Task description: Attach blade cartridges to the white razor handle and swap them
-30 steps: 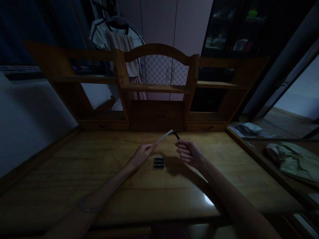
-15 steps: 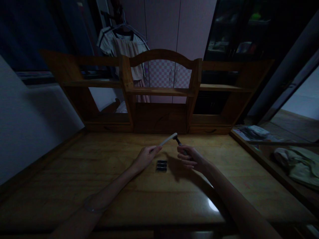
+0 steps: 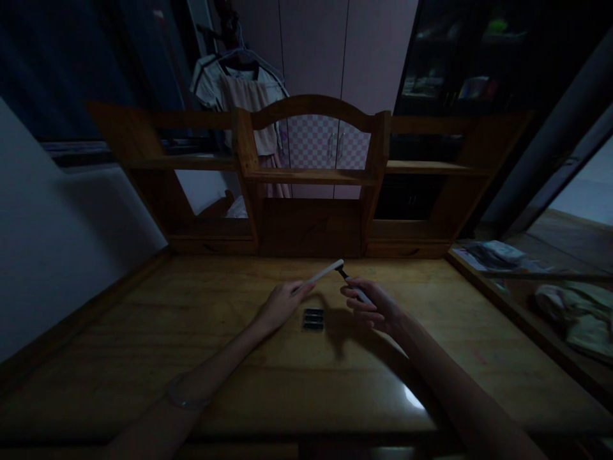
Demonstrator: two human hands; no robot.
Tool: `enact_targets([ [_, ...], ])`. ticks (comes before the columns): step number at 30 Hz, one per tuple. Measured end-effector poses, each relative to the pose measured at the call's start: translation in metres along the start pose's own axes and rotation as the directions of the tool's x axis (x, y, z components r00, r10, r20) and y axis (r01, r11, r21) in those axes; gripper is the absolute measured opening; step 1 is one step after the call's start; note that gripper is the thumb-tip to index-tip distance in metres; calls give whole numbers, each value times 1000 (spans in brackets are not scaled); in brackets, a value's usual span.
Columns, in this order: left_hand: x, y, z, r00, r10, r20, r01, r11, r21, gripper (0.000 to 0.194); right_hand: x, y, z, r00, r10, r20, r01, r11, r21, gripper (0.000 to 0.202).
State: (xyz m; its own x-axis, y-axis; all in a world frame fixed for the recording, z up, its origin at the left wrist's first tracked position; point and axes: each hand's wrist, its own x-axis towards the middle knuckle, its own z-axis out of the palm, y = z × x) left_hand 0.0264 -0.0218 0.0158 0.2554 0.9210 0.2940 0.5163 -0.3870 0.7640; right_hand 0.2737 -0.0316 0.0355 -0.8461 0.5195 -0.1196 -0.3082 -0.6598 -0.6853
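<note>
My left hand [image 3: 283,305] is closed on the lower end of a thin white stick [image 3: 327,271], which slants up to the right above the desk. In my right hand [image 3: 370,303] is a razor-like tool [image 3: 343,273] with a dark neck and a pale handle. Its dark head meets the stick's upper end; whether they touch is too small to tell. On the desktop below, between my hands, lies a small dark item with several black bars [image 3: 313,319].
A wooden hutch [image 3: 311,176] with shelves and small drawers stands along the desk's back edge. Clothes [image 3: 244,89] hang behind it. At the right, beyond a raised wooden edge, lie papers [image 3: 495,254] and pale cloth [image 3: 582,313].
The whole view has shifted slightly. My right hand has tilted the tool, so more of its pale handle shows. Both hands keep their hold.
</note>
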Motion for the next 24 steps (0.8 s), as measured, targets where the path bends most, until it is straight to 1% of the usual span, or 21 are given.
enact_targets([
  [3,1,-2,-2,996,-42,-81,41,999,-3,51,-1,-1,3,999,-2,45,2,1000,14,36],
  [5,1,-2,-3,994,-44,-97,40,998,-39,51,-3,-2,4,996,-14,85,12,1000,26,35],
  [7,0,-1,-3,999,-19,-50,16,998,-65,50,-3,-3,5,992,-26,122,22,999,34,34],
  [9,-2,2,-2,1000,4,7,-4,999,-54,49,-4,-3,5,990,-34,139,29,999,38,32],
  [11,-4,5,-1,1000,-1,22,2,1000,-22,49,-4,-3,4,992,-37,125,32,999,39,32],
  [14,-6,8,0,998,-37,-49,37,999,-8,50,-4,-3,3,997,-33,64,31,999,30,34],
  [16,-7,10,1,997,-38,-68,37,999,-19,49,-4,-4,2,999,-26,38,25,1000,18,35],
  [19,-7,9,3,1000,-18,4,18,1000,-8,47,-3,-4,1,999,-35,38,34,999,15,35],
  [20,-6,8,3,1000,-19,12,19,1000,6,47,-3,-4,1,998,-38,40,37,999,17,34],
  [24,-4,5,-1,997,-34,-64,36,999,34,49,-3,-2,-2,999,-32,32,32,999,13,32],
])
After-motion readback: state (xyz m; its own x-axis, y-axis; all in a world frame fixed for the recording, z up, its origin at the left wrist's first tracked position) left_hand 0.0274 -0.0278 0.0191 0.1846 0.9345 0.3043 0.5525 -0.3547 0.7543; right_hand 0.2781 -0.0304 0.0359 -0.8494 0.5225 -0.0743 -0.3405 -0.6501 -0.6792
